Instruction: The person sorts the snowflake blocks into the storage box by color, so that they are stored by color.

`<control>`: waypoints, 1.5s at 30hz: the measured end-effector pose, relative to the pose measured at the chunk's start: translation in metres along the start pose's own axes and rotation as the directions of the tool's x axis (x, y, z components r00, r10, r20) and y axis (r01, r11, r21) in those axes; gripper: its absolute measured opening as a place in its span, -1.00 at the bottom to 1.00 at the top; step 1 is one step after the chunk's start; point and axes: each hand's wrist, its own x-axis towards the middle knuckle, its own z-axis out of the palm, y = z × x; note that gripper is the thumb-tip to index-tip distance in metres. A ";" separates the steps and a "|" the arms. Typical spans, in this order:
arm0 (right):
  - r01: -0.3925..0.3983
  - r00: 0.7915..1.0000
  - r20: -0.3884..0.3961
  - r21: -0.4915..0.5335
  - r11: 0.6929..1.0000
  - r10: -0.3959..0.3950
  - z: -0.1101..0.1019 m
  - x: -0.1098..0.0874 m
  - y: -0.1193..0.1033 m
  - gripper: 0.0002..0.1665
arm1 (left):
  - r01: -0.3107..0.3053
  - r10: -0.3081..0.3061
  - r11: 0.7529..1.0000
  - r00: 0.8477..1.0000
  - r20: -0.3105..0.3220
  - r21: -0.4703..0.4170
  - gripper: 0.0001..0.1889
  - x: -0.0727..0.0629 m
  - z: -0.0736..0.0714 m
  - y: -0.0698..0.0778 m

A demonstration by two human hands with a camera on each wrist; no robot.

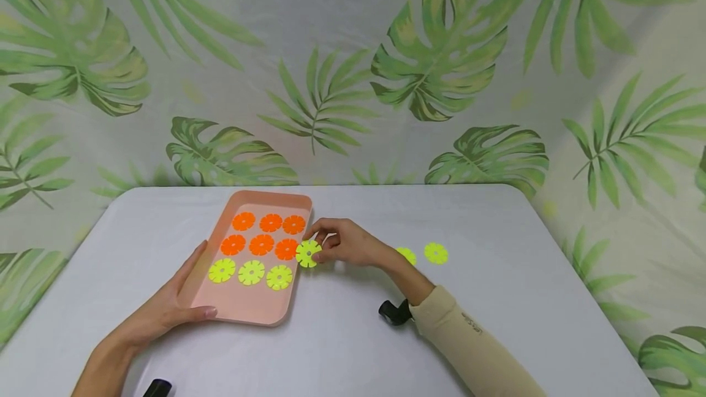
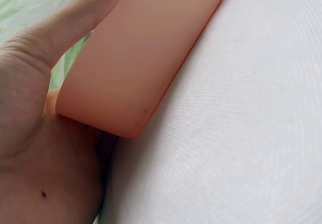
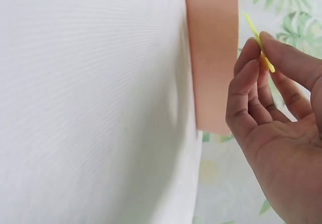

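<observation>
My left hand [image 1: 165, 305] holds the pink tray [image 1: 250, 308] at its near left corner, the thumb over the near rim. Close up in the left wrist view, the tray wall [image 2: 136, 48] sits in the crook of the hand; the other fingers are partly hidden. Two rows of orange notched discs [image 1: 261, 244] lie in the tray, with a row of yellow-green ones [image 1: 251, 272] nearer me. Over the tray's right rim, my right hand [image 1: 350, 242] pinches another yellow-green notched disc [image 1: 309, 253] between thumb and fingertips. The right wrist view shows this disc [image 3: 253, 27] edge-on.
Two more yellow-green discs lie on the white table [image 1: 353, 348] to the right: one disc [image 1: 436, 253] fully visible, another disc [image 1: 406, 254] partly behind the right wrist. A black object [image 1: 393, 312] is beside the right sleeve. A leaf-patterned cloth [image 1: 331, 35] hangs behind the table.
</observation>
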 end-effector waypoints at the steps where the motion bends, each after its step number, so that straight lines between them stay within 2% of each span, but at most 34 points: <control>1: 0.004 1.000 -0.006 0.003 1.000 -0.004 0.000 0.001 -0.001 -0.55 | 0.003 -0.003 1.000 1.000 -0.002 0.007 0.26 0.000 0.000 0.000; 6: 0.020 1.000 -0.013 -0.002 1.000 -0.020 0.004 0.006 -0.006 -0.53 | 0.003 -0.003 1.000 1.000 -0.008 0.021 0.26 0.001 0.000 0.000; 12: 0.021 1.000 -0.010 0.003 1.000 -0.021 0.014 0.015 -0.010 -0.53 | -0.011 0.011 1.000 1.000 0.000 -0.001 0.27 0.002 0.000 0.000; 17: 0.037 0.999 -0.001 -0.005 0.999 -0.037 0.023 0.022 -0.014 -0.56 | 0.003 -0.003 1.000 1.000 0.001 -0.006 0.28 0.001 0.000 0.000; 27: 0.038 0.999 -0.025 -0.033 0.999 -0.039 0.033 0.029 -0.022 -0.58 | -0.006 0.006 1.000 1.000 -0.002 -0.009 0.26 0.000 -0.001 -0.001; 34: 0.052 0.998 0.043 -0.108 0.993 -0.048 0.038 0.036 -0.026 -0.65 | 0.001 -0.001 1.000 1.000 -0.003 0.005 0.25 0.000 0.000 -0.001; 45: 0.005 0.990 0.142 -0.198 0.980 0.023 0.045 0.041 -0.030 -0.72 | 0.005 -0.005 1.000 1.000 -0.007 0.007 0.26 0.001 0.000 -0.003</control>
